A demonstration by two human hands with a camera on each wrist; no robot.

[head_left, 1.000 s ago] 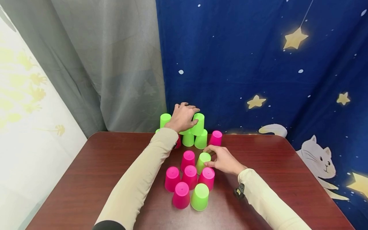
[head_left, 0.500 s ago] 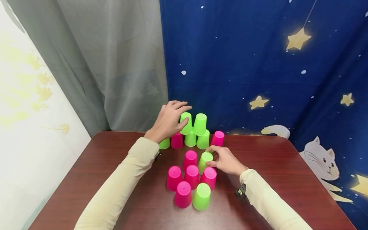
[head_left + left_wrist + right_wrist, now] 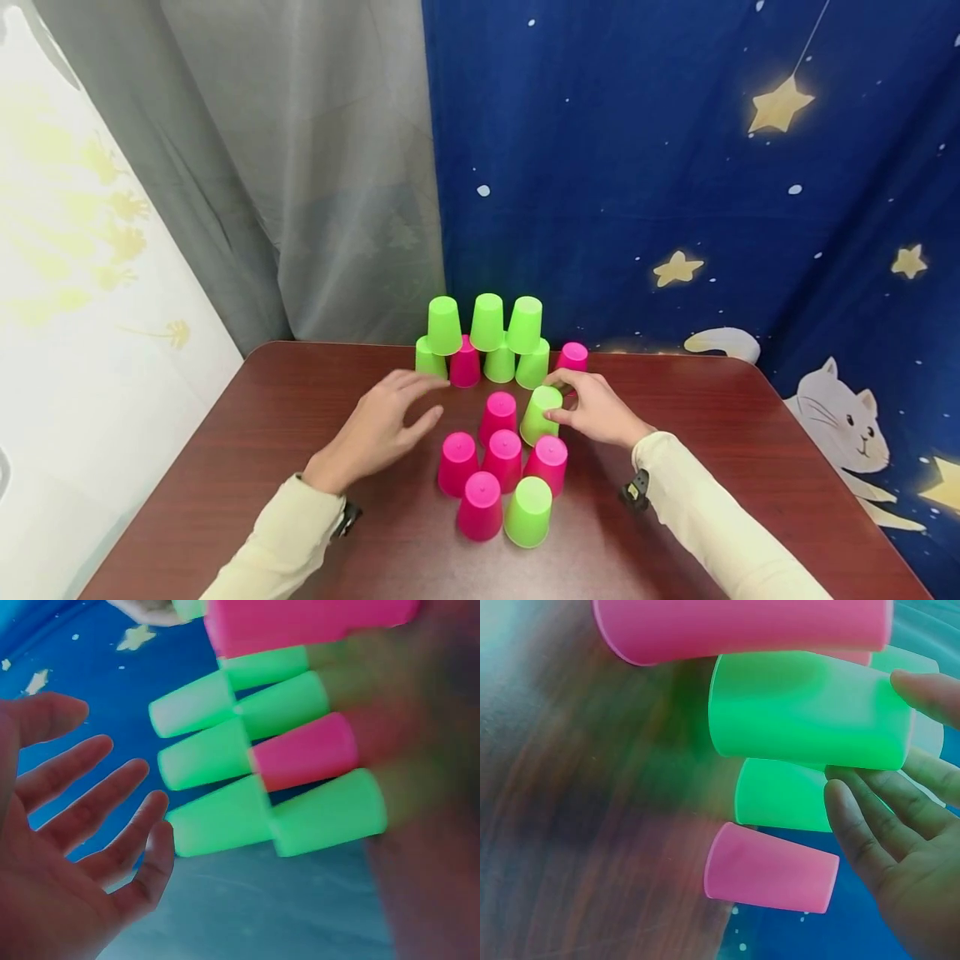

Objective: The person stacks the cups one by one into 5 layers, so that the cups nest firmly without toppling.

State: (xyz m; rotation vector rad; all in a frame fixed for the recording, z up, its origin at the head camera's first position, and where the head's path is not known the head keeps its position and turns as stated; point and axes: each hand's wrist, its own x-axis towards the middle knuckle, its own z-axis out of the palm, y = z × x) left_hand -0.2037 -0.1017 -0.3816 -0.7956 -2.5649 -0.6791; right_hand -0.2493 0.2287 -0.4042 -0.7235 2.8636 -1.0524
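Observation:
My right hand (image 3: 600, 410) pinches an upside-down green cup (image 3: 542, 418) near its closed end, thumb on one side and fingers on the other; this cup also shows large in the right wrist view. My left hand (image 3: 382, 433) is held over the table on the left, fingers spread and holding nothing. At the back stands a stack of upside-down cups. Three green cups, such as the left one (image 3: 444, 325), sit in its upper row. They rest on a lower row of green cups and one pink cup (image 3: 465, 367).
Several upside-down pink cups, such as the front one (image 3: 480, 508), and a green cup (image 3: 528, 512) stand closer on the brown table (image 3: 225, 500). A pink cup (image 3: 573, 357) ends the back row at right. Behind hang a grey curtain (image 3: 360, 208) and a blue one (image 3: 585, 167).
My left hand has drawn back from the stack, toward the near left, uncovering the left upper green cup. The green cup in my right hand has risen slightly and shifted right.

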